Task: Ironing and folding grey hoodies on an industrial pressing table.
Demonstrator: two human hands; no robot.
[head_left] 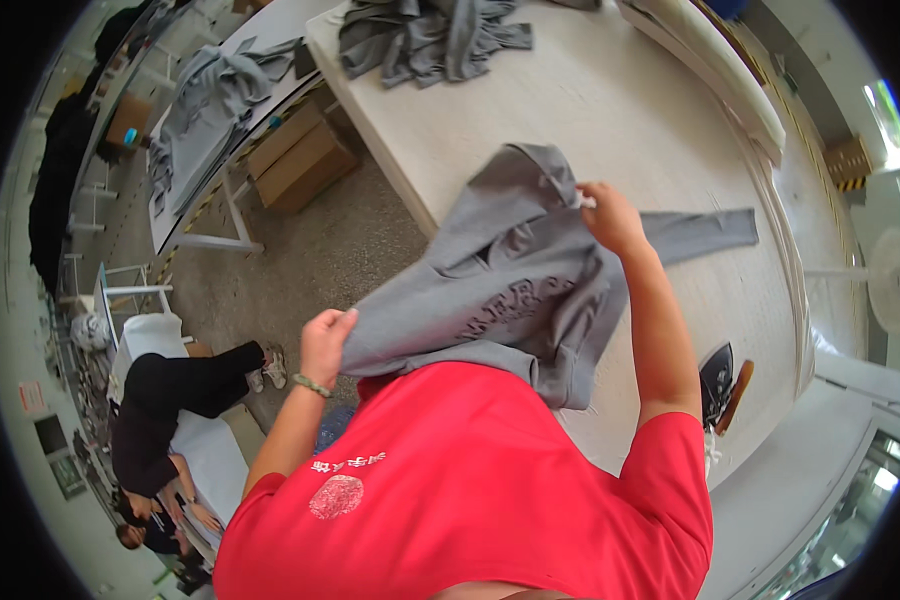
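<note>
A grey sweatshirt (515,280) with dark lettering on its front lies partly on the pale table and partly hangs over the near edge, against my red shirt. My left hand (325,345) is closed on the sweatshirt at its left end, clear of the table. Further up and to the right, my right hand (611,217) pinches the sweatshirt near the hood or neck; a small white piece shows at the fingertips, too small to name. One grey sleeve (705,234) stretches to the right across the tabletop, beyond my right forearm.
The padded pale table (650,120) carries a grey garment pile (425,40) at its far end. What looks like an iron (718,385) with a brown handle rests at the right. Left are another table with grey garments (205,110), a cardboard box (300,155) and a person in black (160,420).
</note>
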